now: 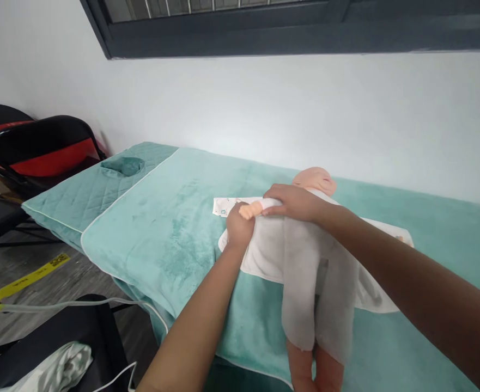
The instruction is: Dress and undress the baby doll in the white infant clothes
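A baby doll [301,283] in whitish leggings lies on its back, head [315,181] toward the wall and bare feet toward me. Beneath it is spread a white baby garment [262,261], with one patterned sleeve [222,206] stretched out to the left. My right hand [295,201] is closed around the doll's white-covered forearm, thumb below and fingers above. Just beyond my grip pokes the doll's small hand [251,210]. Against that small hand, over the sleeve, my left hand [240,226] is closed; its fingertips are hidden.
The doll lies on a massage bed with a green plush cover [162,218] and a face hole [123,166] at its left end. Black folding chairs [46,144] stand left. A nearer chair [88,332] holds a crumpled cloth [66,365], with a cable [101,302] above it.
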### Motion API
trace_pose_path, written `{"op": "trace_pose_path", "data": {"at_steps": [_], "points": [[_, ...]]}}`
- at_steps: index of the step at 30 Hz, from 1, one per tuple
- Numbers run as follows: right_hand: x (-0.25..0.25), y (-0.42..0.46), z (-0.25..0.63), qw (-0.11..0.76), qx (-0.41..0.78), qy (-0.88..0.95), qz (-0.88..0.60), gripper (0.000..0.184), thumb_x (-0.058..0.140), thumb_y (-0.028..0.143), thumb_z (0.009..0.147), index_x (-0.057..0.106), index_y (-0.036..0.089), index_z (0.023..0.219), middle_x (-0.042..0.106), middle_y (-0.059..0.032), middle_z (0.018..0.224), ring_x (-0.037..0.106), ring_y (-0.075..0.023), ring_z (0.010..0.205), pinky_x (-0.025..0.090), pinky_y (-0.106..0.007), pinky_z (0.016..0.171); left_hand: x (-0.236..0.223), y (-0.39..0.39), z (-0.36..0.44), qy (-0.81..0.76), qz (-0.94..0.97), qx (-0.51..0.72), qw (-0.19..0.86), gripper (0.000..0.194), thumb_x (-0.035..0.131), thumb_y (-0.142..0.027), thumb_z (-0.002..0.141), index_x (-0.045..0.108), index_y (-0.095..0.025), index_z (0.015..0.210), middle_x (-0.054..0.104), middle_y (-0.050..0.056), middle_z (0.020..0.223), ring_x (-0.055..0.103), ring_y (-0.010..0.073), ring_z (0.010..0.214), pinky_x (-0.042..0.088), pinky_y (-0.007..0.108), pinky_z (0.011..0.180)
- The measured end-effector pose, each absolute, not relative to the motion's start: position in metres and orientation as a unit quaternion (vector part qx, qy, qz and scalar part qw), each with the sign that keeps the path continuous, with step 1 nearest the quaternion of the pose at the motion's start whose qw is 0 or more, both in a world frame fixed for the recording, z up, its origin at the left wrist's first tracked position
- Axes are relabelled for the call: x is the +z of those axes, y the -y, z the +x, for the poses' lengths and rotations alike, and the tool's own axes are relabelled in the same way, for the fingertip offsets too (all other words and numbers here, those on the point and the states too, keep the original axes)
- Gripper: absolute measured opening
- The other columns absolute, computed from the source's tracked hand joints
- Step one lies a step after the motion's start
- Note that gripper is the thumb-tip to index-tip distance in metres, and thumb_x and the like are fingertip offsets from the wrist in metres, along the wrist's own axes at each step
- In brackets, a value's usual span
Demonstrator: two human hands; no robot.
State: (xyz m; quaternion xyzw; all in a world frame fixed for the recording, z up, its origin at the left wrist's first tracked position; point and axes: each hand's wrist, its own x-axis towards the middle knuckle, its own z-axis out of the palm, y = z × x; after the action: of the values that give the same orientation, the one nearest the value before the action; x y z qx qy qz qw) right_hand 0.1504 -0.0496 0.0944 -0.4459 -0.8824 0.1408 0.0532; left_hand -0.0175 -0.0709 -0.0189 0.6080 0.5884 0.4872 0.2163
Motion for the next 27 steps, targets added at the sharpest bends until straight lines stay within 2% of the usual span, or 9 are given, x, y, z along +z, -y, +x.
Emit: {"op": "trace_pose_path", "data": {"at_steps": [4, 8, 12, 16, 21, 24, 27], "points": [[0.093, 0.047, 0.153, 0.020, 0.123, 0.888, -0.443, 0.051, 0.047, 0.067, 0.087, 0.067, 0.024, 0.107, 0.065, -0.0060, 0.110, 0.060, -0.0224, 0.092, 0.038, -0.031, 0.075, -0.016, 0.075, -0.023, -0.510, 0.540, 0.605, 0.287, 0.011, 0.059, -0.018, 0.072, 0.062, -0.018, 0.082, 0.063, 0.000, 0.077, 0.058, 0.0157, 0.074, 0.044, 0.026, 0.070], [0.093, 0.043, 0.154, -0.009, 0.077, 0.881, -0.467, 0.048, 0.047, 0.066, 0.087, 0.068, 0.026, 0.105, 0.065, -0.0057, 0.106, 0.059, -0.0220, 0.088, 0.034, -0.030, 0.069, -0.014, 0.074, -0.024, -0.530, 0.472, 0.625, 0.326, 0.019, 0.053, -0.010, 0.068, 0.062, -0.018, 0.083, 0.065, 0.000, 0.080, 0.059, 0.0141, 0.077, 0.045, 0.025, 0.072], [0.090, 0.038, 0.163, -0.071, 0.028, 0.875, -0.477, 0.047, 0.045, 0.064, 0.089, 0.068, 0.026, 0.102, 0.065, -0.0069, 0.103, 0.058, -0.0232, 0.085, 0.031, -0.031, 0.067, -0.015, 0.072, -0.024, -0.543, 0.426, 0.636, 0.345, 0.015, 0.056, -0.013, 0.070, 0.061, -0.018, 0.083, 0.062, -0.001, 0.078, 0.058, 0.0126, 0.074, 0.046, 0.024, 0.071], [0.081, 0.037, 0.162, -0.080, -0.013, 0.861, -0.502, 0.045, 0.044, 0.060, 0.091, 0.068, 0.024, 0.102, 0.064, -0.0090, 0.102, 0.058, -0.0245, 0.086, 0.033, -0.033, 0.068, -0.017, 0.076, -0.019, -0.564, 0.510, 0.592, 0.267, 0.011, 0.056, -0.014, 0.076, 0.061, -0.019, 0.085, 0.060, -0.001, 0.075, 0.055, 0.0128, 0.070, 0.045, 0.025, 0.069], [0.069, 0.041, 0.138, -0.061, -0.062, 0.849, -0.520, 0.033, 0.049, 0.043, 0.093, 0.066, 0.016, 0.097, 0.064, -0.0144, 0.101, 0.058, -0.0262, 0.090, 0.036, -0.035, 0.072, -0.020, 0.087, -0.010, -0.469, 0.752, 0.454, 0.086, 0.017, 0.047, -0.017, 0.089, 0.062, -0.021, 0.097, 0.065, 0.004, 0.087, 0.059, 0.0169, 0.082, 0.045, 0.029, 0.076], [0.069, 0.049, 0.137, 0.011, -0.050, 0.845, -0.533, 0.028, 0.050, 0.038, 0.093, 0.065, 0.015, 0.098, 0.064, -0.0143, 0.105, 0.058, -0.0262, 0.094, 0.038, -0.035, 0.077, -0.019, 0.089, -0.009, -0.477, 0.761, 0.437, 0.050, 0.018, 0.043, -0.019, 0.093, 0.060, -0.021, 0.100, 0.065, 0.005, 0.089, 0.059, 0.0181, 0.085, 0.044, 0.030, 0.076], [0.071, 0.070, 0.161, 0.209, -0.015, 0.781, -0.589, 0.028, 0.044, 0.038, 0.095, 0.063, 0.020, 0.102, 0.064, -0.0103, 0.111, 0.057, -0.0239, 0.098, 0.039, -0.033, 0.078, -0.016, 0.087, -0.011, -0.519, 0.710, 0.473, 0.061, 0.018, 0.042, -0.026, 0.096, 0.059, -0.021, 0.099, 0.064, 0.007, 0.091, 0.057, 0.0198, 0.089, 0.044, 0.033, 0.080]]}}
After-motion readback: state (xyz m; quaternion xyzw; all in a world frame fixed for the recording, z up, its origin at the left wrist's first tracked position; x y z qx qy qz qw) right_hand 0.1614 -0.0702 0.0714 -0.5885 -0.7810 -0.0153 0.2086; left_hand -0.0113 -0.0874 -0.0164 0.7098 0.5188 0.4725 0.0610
